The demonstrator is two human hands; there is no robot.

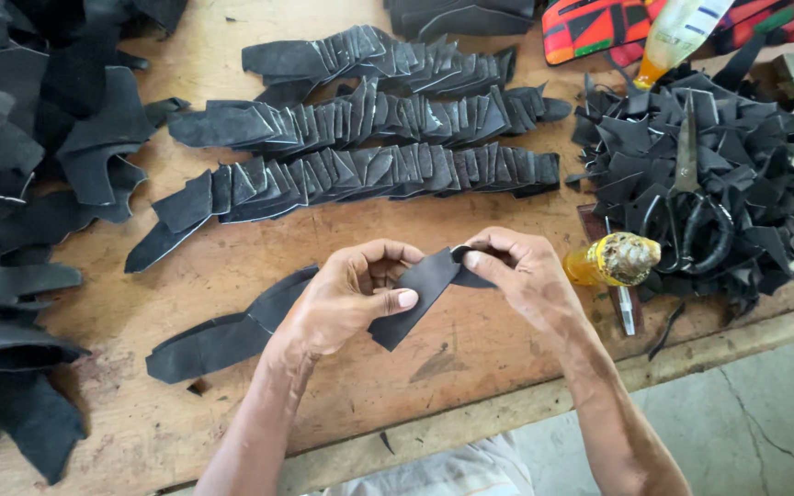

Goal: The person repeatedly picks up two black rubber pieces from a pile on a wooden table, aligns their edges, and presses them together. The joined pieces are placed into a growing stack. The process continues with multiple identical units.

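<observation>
We hold a black leather piece (420,298) above the table's (470,358) near edge, between both hands. Our left hand (346,298) pinches its lower part with thumb and fingers; our right hand (526,276) grips its upper end. A long leather strip (222,335) lies just left of the left hand. Three rows of overlapped pieces (360,174) lie across the middle. A glue bottle (610,260) lies just right of the right hand, beside a pile of scraps (746,184) with scissors (686,184) on top.
</observation>
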